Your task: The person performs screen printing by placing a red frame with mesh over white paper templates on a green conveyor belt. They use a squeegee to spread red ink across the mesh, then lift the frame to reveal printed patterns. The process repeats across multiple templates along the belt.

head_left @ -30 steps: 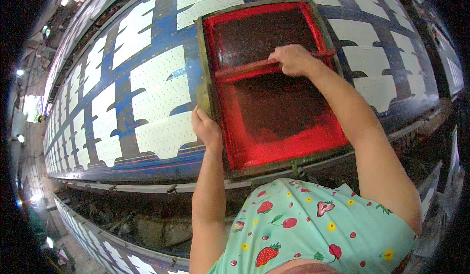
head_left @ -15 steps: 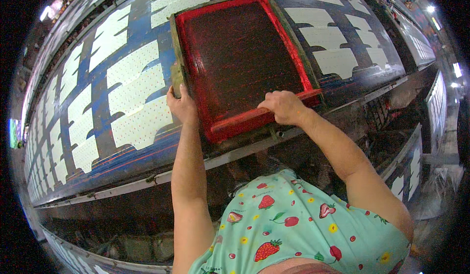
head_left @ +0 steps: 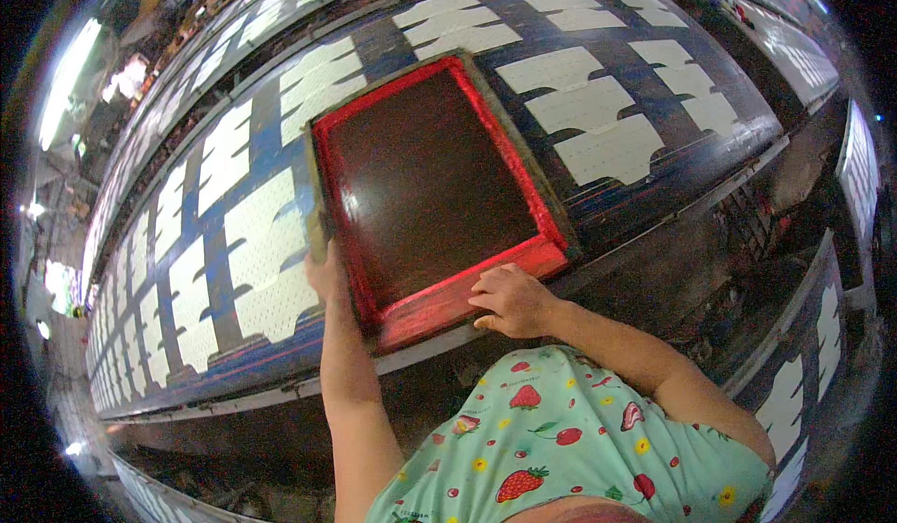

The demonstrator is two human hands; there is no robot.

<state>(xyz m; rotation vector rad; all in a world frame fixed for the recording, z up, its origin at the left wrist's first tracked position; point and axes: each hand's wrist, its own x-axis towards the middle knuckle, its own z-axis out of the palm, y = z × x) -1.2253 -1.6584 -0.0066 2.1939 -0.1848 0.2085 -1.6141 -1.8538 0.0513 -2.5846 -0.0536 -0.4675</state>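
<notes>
Resting at six o'clock on the frame (head_left: 507, 149), no longer midway, the red bar (head_left: 444, 305) leaves the mesh (head_left: 430, 177) uncovered; the half-curled right hand (head_left: 516, 303) meets it, grip unclear; the left hand (head_left: 323, 275) grasps the eight-o'clock edge.

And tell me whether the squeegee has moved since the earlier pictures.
Yes, toward the person: against the screen frame, the squeegee has come from around mid-frame a second ago to its near end.
</notes>
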